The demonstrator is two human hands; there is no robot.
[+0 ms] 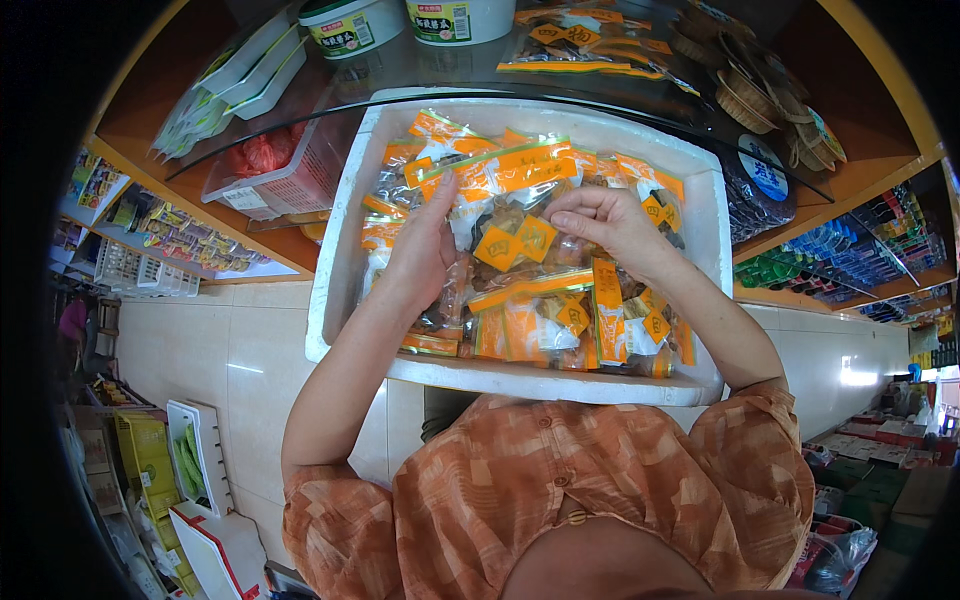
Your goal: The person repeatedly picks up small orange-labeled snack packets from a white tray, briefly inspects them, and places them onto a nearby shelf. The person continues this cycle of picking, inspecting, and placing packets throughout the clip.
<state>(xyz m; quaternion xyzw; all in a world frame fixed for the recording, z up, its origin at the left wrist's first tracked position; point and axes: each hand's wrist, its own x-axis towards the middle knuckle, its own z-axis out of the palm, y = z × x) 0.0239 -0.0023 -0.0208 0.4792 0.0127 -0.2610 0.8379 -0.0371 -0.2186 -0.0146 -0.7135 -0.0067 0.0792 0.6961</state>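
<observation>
A white foam box (334, 300) in front of me holds many clear plastic packets with orange bands and labels. My left hand (424, 251) grips one packet (517, 202) by its left side, thumb on top near its orange header strip. The packet's dark dried contents show through the film, and its paired orange diamond labels bear writing. At its right edge, my right hand (600, 221) has thumb and forefinger pinched together on the film. More packets (555, 322) lie beneath and around both hands, some showing white sachets.
A glass shelf (465, 82) overhangs the box's far edge, carrying white tubs (461, 21), more packets (585, 45) and wicker baskets (742, 101). Left of the box is a basket (300, 169) with red bags. Bottled drinks (847, 232) fill right-hand shelves. Another foam box (217, 457) holds green vegetables.
</observation>
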